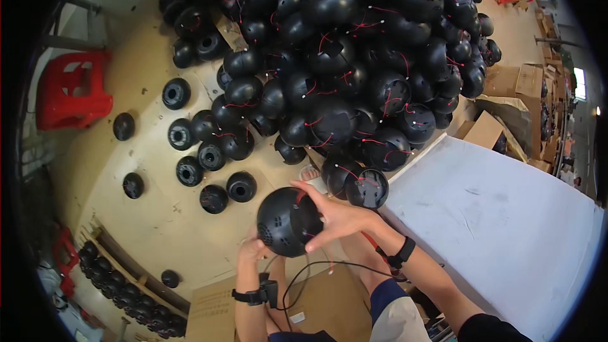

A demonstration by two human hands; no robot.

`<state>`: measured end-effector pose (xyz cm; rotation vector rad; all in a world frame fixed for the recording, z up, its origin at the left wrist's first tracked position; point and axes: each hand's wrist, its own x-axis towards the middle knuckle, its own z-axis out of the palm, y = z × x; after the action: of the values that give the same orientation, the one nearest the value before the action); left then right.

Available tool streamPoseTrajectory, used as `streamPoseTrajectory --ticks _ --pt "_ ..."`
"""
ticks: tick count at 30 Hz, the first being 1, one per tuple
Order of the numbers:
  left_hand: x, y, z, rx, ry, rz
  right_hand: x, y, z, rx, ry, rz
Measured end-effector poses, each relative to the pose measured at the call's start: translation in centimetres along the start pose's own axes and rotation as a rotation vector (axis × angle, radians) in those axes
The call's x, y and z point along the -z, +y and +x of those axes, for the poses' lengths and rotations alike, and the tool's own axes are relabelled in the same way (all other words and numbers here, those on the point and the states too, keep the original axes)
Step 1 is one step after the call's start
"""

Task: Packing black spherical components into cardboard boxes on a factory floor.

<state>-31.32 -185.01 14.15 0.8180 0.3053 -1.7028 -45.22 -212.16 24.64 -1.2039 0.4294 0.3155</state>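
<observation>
Between my two hands is a round black plastic shell (277, 221), with a patch of small holes on its left side and larger openings across the middle. My left hand (254, 249) grips its lower left edge. The thumb and fingers of my right hand (339, 214) wrap round its right side, and a short red wire shows near its top. Just beyond, a large heap of similar black shells (329, 6) rises from the floor, many with thin red wires. The nearest, a shell with an open face (367, 188), lies right of my right hand.
Several loose shells (176, 94) lie on the tan floor (161, 234) to the left. A red stool (75, 90) stands far left, above a rack of shells (120, 288). To the right is a pale tabletop (494, 215). A cardboard box (329, 304) and black cable are near my legs.
</observation>
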Motion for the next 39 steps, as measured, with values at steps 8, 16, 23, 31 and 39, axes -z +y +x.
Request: streamPoseTrajectory --ticks 8,16,23,31,39 --pt "-14.0 -0.2 2.0 -0.085 -0.134 -0.031 0.5 -5.7 -6.2 0.056 0.256 -0.383" --pt "-16.4 1.2 -11.0 -0.254 0.302 0.842 -5.9 -12.5 -8.1 -0.129 0.140 -0.922" --pt "-5.5 -1.1 -34.8 -0.702 1.029 0.641 -13.3 -18.3 -2.3 -0.295 -0.093 -1.499" --pt "5.6 -18.3 -55.0 -0.784 1.711 0.086 -42.8 -19.2 8.3 0.114 -0.473 -1.492" --pt "14.5 -20.9 -67.1 0.093 2.120 0.115 -76.9 -12.5 11.0 0.192 -1.054 -1.599"
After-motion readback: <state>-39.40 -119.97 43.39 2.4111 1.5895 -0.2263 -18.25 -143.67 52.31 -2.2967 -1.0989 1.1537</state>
